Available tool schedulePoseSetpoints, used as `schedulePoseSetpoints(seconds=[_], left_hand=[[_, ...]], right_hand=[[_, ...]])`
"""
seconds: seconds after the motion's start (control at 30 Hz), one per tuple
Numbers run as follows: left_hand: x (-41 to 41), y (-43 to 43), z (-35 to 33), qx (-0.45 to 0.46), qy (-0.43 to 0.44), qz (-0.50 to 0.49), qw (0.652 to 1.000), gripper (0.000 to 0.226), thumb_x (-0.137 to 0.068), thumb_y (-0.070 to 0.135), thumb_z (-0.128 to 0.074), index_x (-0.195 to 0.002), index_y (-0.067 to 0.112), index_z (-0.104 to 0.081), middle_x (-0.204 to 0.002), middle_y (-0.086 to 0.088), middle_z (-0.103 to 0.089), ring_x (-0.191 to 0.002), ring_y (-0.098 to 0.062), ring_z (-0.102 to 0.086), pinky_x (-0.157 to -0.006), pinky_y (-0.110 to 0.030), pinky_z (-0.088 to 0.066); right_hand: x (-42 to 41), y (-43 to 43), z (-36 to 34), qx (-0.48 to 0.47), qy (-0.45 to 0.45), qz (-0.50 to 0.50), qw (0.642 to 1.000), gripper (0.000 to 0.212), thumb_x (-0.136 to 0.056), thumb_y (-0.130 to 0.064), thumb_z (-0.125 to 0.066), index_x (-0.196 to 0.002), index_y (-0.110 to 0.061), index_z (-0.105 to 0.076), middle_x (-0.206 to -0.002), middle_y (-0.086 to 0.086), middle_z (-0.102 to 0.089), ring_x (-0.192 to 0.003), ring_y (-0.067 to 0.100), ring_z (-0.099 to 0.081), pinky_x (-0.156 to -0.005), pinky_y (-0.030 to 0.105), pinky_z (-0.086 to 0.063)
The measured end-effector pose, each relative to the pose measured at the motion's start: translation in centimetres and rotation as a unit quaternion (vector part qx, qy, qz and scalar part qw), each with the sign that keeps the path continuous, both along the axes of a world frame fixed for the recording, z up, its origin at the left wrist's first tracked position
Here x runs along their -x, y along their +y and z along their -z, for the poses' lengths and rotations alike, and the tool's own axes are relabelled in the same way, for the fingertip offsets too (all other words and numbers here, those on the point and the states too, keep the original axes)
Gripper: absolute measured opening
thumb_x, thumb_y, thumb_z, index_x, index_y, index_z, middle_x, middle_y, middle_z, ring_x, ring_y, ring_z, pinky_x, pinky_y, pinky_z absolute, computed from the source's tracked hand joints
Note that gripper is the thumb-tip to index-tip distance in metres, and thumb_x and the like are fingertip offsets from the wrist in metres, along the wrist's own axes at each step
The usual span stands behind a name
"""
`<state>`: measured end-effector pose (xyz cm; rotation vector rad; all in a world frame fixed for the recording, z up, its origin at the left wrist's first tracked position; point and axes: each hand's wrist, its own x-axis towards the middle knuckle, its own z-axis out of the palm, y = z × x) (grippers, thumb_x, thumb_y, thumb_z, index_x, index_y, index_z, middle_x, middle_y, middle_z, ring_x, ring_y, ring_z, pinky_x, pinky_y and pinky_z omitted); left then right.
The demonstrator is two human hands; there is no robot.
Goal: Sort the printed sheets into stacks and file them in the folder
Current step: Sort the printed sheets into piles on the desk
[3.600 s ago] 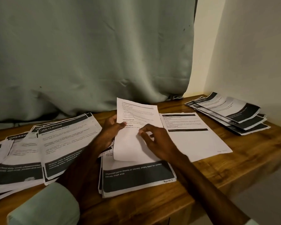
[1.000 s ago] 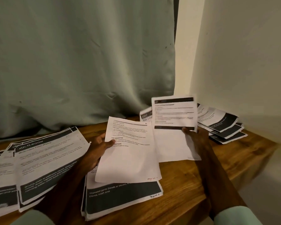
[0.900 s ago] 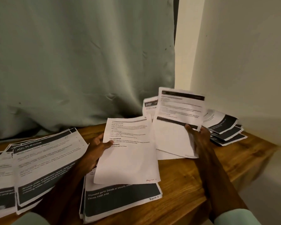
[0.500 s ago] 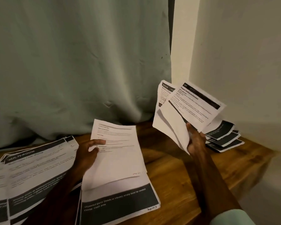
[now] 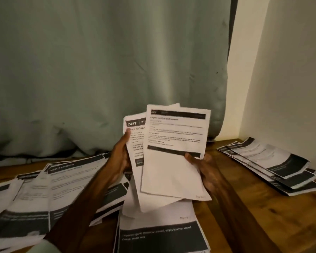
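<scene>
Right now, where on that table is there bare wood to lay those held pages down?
Bare wooden table shows between the near middle stack and the fanned pile by the wall. The left side is crowded with overlapping sheets.

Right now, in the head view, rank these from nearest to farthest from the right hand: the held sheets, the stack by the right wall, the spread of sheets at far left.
1. Held sheets, in the right hand.
2. Stack by the wall, to its right.
3. Left spread, across the table.
</scene>
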<state>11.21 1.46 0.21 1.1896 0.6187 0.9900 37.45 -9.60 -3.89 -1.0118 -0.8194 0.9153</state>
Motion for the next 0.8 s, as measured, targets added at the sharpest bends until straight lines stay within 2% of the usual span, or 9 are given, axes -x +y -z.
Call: schedulePoseSetpoints(seconds=[0.07, 0.13, 0.2, 0.3, 0.37, 0.47, 0.63, 0.8], left_hand=[[0.6, 0.2, 0.1, -0.064, 0.03, -0.05, 0.996, 0.035, -0.094, 0.033, -0.07, -0.123, 0.013, -0.07, -0.116, -0.01, -0.075, -0.105, -0.032, -0.074, -0.097, -0.057, -0.054], [0.8, 1.0, 0.9, -0.099, 0.06, -0.109, 0.987, 0.029, -0.089, 0.018, -0.077, -0.117, 0.015, -0.072, -0.113, -0.005, -0.077, -0.099, -0.027, -0.076, -0.095, -0.057, -0.056], [0.7, 1.2, 1.2, -0.106, 0.06, -0.124, 0.985, 0.023, -0.088, 0.02, -0.078, -0.111, 0.018, -0.074, -0.109, -0.002, -0.078, -0.095, -0.022, -0.077, -0.091, -0.052, -0.059], [0.7, 1.1, 0.9, -0.116, 0.071, -0.133, 0.982, 0.019, -0.093, 0.032, -0.071, -0.107, 0.019, -0.074, -0.101, -0.003, -0.079, -0.088, -0.021, -0.078, -0.084, -0.049, -0.062], [0.9, 1.2, 0.7, -0.109, 0.051, -0.135, 0.984, 0.025, -0.095, 0.038, -0.067, -0.109, 0.018, -0.072, -0.098, -0.004, -0.08, -0.088, -0.025, -0.078, -0.083, -0.05, -0.062], [1.4, 1.4, 0.5, -0.079, -0.008, -0.135, 0.988, 0.03, -0.095, 0.039, -0.066, -0.114, 0.016, -0.07, -0.102, -0.007, -0.079, -0.092, -0.029, -0.077, -0.084, -0.051, -0.061], [1.9, 1.4, 0.2, -0.068, -0.029, -0.132, 0.989, 0.033, -0.096, 0.038, -0.065, -0.12, 0.016, -0.068, -0.105, -0.01, -0.078, -0.095, -0.032, -0.076, -0.086, -0.057, -0.059], [1.8, 1.3, 0.2, -0.07, -0.027, -0.118, 0.99, 0.033, -0.094, 0.039, -0.065, -0.119, 0.017, -0.068, -0.108, -0.01, -0.078, -0.097, -0.034, -0.075, -0.089, -0.062, -0.057]], right_hand=[[1.0, 0.5, -0.2, 0.014, -0.014, -0.014, 1.0, 0.044, -0.085, -0.006, -0.078, -0.127, -0.012, -0.064, -0.119, 0.014, -0.073, -0.103, 0.039, -0.073, -0.09, 0.062, -0.056], [1.8, 1.0, 0.1, 0.015, -0.026, 0.001, 1.0, 0.04, -0.087, -0.011, -0.077, -0.125, -0.013, -0.064, -0.117, 0.011, -0.075, -0.101, 0.037, -0.074, -0.089, 0.061, -0.057], [2.2, 1.3, 0.8, 0.014, -0.03, 0.047, 0.998, 0.034, -0.089, -0.019, -0.076, -0.121, -0.016, -0.066, -0.114, 0.004, -0.076, -0.098, 0.031, -0.075, -0.088, 0.058, -0.059], [2.2, 1.4, 1.3, 0.014, -0.053, 0.127, 0.99, 0.021, -0.091, -0.028, -0.073, -0.11, -0.024, -0.067, -0.116, -0.001, -0.075, -0.095, 0.023, -0.074, -0.081, 0.044, -0.061], [2.1, 0.9, 1.0, 0.006, -0.056, 0.145, 0.988, 0.012, -0.094, -0.028, -0.07, -0.105, -0.027, -0.067, -0.113, -0.004, -0.074, -0.09, 0.019, -0.074, -0.07, 0.034, -0.06], [2.1, 0.0, 0.6, -0.002, -0.069, 0.123, 0.99, 0.006, -0.096, -0.021, -0.067, -0.103, -0.022, -0.068, -0.097, -0.005, -0.076, -0.073, 0.015, -0.076, -0.052, 0.023, -0.057], [2.7, -0.2, 1.0, -0.003, -0.063, 0.092, 0.994, 0.016, -0.095, -0.017, -0.069, -0.11, -0.013, -0.07, -0.102, 0.004, -0.078, -0.08, 0.028, -0.077, -0.058, 0.033, -0.061], [2.8, -0.1, 1.0, -0.012, -0.059, 0.097, 0.993, 0.013, -0.095, -0.015, -0.068, -0.108, -0.014, -0.07, -0.102, 0.001, -0.078, -0.08, 0.025, -0.077, -0.057, 0.029, -0.06]])
